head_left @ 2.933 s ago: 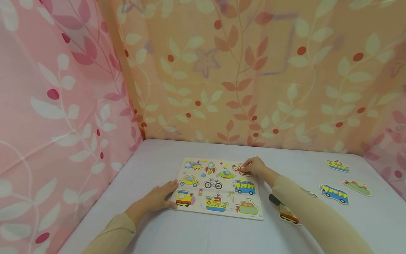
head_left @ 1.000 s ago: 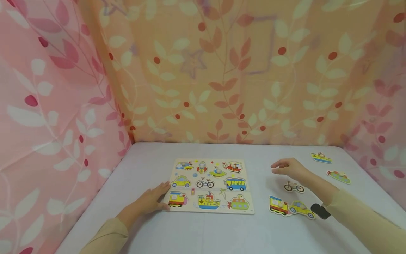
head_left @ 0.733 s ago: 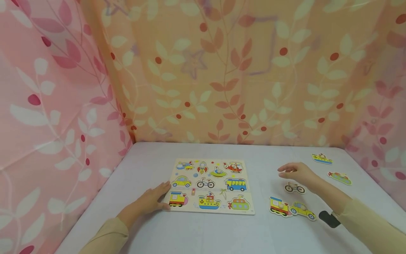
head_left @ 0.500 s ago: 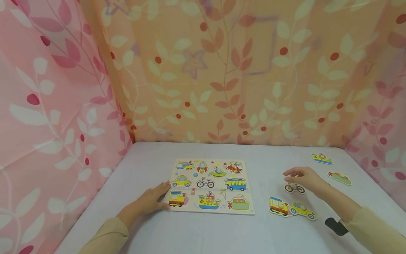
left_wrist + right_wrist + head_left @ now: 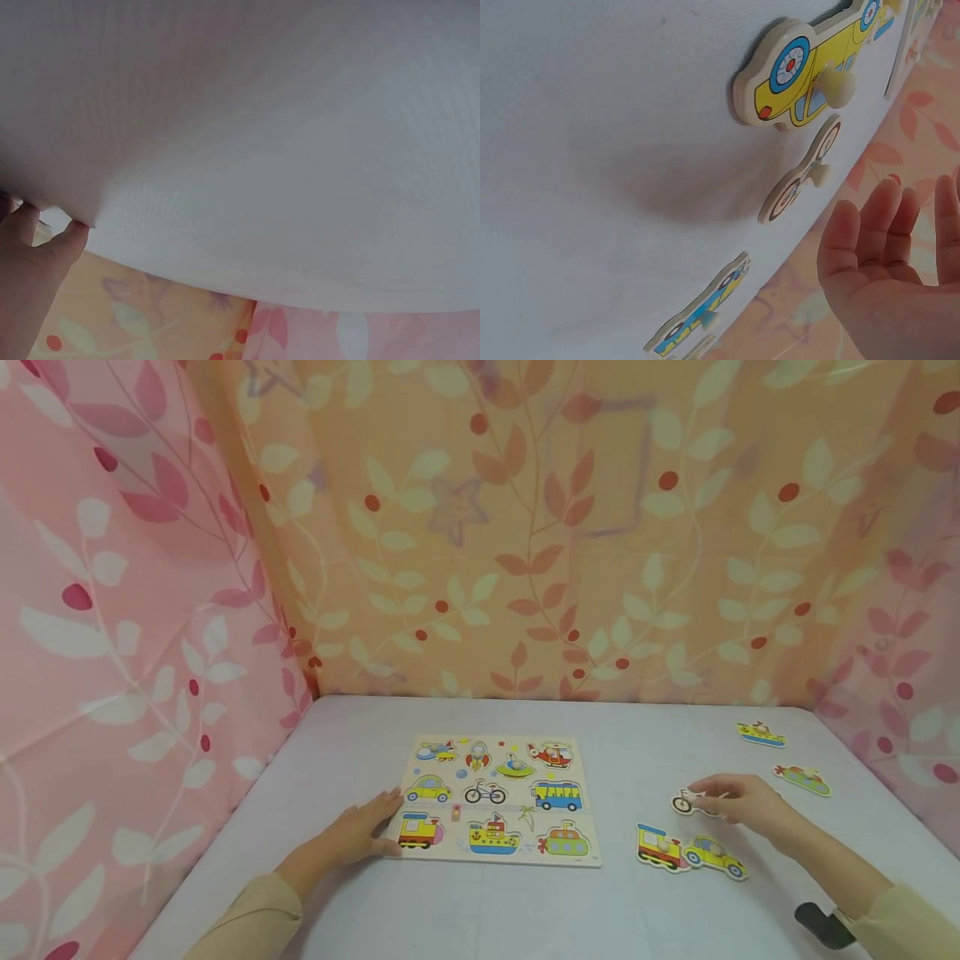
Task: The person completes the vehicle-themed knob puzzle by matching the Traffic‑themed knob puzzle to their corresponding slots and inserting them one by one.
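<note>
A wooden peg puzzle board (image 5: 465, 853) printed with vehicles lies mid-table. My left hand (image 5: 358, 833) rests at its left edge, fingers extended; the left wrist view shows its fingertips (image 5: 73, 232) from the side. Over a bicycle puzzle piece (image 5: 682, 805) hovers my right hand (image 5: 738, 802), covering part of it in the head view. In the right wrist view, the fingers of that hand (image 5: 889, 277) are spread and bent, apart from the bicycle's knob (image 5: 821, 175). A car piece (image 5: 716, 857) and a train piece (image 5: 660, 847) lie close in front, touching or overlapping.
A ship piece (image 5: 761, 734) and a submarine piece (image 5: 802, 779) lie at the far right. The bus piece (image 5: 705, 311) shows in the right wrist view. A black object (image 5: 823, 925) sits by the right sleeve. Patterned curtains (image 5: 480, 568) enclose the white table.
My right hand has left the helicopter on the board, moved right, then come down toward the bicycle piece. The left hand has stayed at the board's edge. The head view has shifted slightly.
</note>
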A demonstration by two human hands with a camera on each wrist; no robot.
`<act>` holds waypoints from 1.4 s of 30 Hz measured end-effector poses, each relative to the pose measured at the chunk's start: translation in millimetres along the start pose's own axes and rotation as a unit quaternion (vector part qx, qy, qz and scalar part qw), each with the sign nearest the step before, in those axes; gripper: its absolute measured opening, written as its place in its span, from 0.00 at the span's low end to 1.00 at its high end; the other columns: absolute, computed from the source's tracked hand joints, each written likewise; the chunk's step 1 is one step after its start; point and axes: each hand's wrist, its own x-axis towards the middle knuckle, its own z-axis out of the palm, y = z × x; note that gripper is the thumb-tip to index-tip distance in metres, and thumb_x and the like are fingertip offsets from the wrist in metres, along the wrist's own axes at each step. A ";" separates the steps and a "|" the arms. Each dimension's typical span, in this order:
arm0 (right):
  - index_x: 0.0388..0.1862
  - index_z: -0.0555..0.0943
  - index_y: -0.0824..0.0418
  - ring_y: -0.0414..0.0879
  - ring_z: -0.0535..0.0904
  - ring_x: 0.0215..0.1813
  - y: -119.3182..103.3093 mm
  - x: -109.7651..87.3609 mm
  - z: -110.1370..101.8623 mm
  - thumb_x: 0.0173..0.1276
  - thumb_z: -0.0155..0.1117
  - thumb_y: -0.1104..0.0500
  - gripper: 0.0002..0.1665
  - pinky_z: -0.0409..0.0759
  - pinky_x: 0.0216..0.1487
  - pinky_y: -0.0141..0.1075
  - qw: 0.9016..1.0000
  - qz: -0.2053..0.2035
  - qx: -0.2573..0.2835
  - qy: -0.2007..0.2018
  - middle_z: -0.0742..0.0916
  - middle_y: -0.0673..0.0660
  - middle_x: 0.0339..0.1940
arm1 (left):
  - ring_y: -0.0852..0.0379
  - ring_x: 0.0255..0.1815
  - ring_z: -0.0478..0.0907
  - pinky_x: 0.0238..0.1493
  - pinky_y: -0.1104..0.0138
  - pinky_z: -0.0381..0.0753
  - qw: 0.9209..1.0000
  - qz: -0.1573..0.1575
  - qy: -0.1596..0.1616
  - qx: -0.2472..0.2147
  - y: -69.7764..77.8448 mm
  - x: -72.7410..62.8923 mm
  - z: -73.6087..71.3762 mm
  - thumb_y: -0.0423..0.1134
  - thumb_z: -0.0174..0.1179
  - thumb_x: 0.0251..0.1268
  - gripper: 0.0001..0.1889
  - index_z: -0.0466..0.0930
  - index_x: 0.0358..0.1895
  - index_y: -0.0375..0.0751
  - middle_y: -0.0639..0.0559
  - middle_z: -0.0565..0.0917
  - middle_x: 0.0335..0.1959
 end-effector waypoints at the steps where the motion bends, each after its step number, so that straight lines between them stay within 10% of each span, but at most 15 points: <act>1: 0.54 0.78 0.74 0.48 0.75 0.39 1.2 -0.8 -0.2 0.68 0.65 0.57 0.24 0.79 0.37 0.38 1.000 -0.006 -0.002 -0.003 0.82 0.57 0.40 | 0.41 0.76 0.49 0.71 0.39 0.45 1.000 0.000 0.000 -0.001 -0.3 0.0 0.1 0.53 0.71 0.52 0.47 0.60 0.74 0.37 0.44 0.56 0.76; 10: 0.56 0.78 0.71 0.39 0.74 0.37 19.9 -8.7 -6.2 0.67 0.64 0.59 0.22 0.78 0.37 0.32 0.995 -0.057 0.015 -0.078 0.83 0.60 0.44 | 0.41 0.76 0.49 0.70 0.38 0.45 1.000 0.000 0.002 -0.008 -1.1 -0.9 -0.1 0.53 0.71 0.52 0.47 0.60 0.74 0.37 0.43 0.57 0.76; 18: 0.54 0.80 0.71 0.39 0.75 0.36 47.6 -0.8 -14.1 0.69 0.59 0.67 0.16 0.72 0.32 0.31 0.961 -0.143 0.074 -0.225 0.82 0.52 0.36 | 0.41 0.77 0.49 0.71 0.40 0.45 1.000 -0.006 0.004 -0.007 -2.2 -1.9 -0.1 0.53 0.71 0.52 0.48 0.59 0.74 0.38 0.44 0.57 0.77; 27: 0.51 0.83 0.65 0.35 0.74 0.32 63.0 8.8 -15.7 0.66 0.62 0.69 0.15 0.70 0.28 0.30 0.943 -0.187 0.069 -0.266 0.80 0.52 0.28 | 0.41 0.77 0.48 0.71 0.40 0.44 1.000 -0.008 0.001 -0.008 -1.1 -1.8 -0.1 0.53 0.71 0.52 0.47 0.59 0.74 0.39 0.44 0.56 0.77; 42: 0.43 0.84 0.61 0.38 0.71 0.32 60.8 11.4 -11.1 0.63 0.68 0.61 0.09 0.65 0.32 0.31 0.963 -0.096 0.017 -0.250 0.76 0.49 0.28 | 0.42 0.77 0.47 0.72 0.41 0.43 1.000 -0.014 -0.009 -0.004 -1.3 1.1 0.4 0.54 0.70 0.53 0.48 0.57 0.75 0.40 0.44 0.55 0.77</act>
